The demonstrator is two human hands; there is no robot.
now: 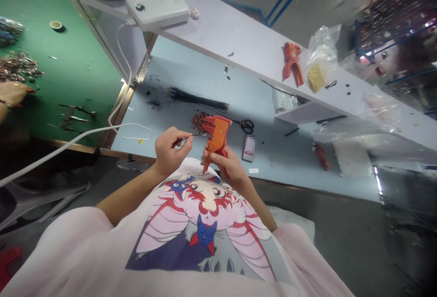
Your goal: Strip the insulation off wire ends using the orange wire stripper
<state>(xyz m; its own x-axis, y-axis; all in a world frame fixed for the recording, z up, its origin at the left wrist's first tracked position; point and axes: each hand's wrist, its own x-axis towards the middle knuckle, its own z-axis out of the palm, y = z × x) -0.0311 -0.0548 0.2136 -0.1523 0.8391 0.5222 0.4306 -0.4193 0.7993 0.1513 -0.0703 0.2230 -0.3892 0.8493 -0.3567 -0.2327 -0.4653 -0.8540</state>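
My right hand (pixel 228 164) is wrapped round the handles of an orange wire stripper (pixel 216 135), held upright over the near edge of the pale blue table (pixel 191 119). My left hand (pixel 170 149) pinches a thin dark wire (pixel 193 136) whose end points into the stripper's jaws. Just behind the tool lies a small pile of reddish-brown wire bits (pixel 198 120). A bundle of black wires (pixel 196 98) lies farther back on the table.
Black-handled scissors (pixel 246 126) lie right of the tool. A second orange stripper (pixel 292 61) and plastic bags (pixel 321 60) sit on the white shelf (pixel 239 37), with a white box (pixel 157 10) and its cable (pixel 112 124). Another person's hand (pixel 13 93) rests at a green table (pixel 75 64).
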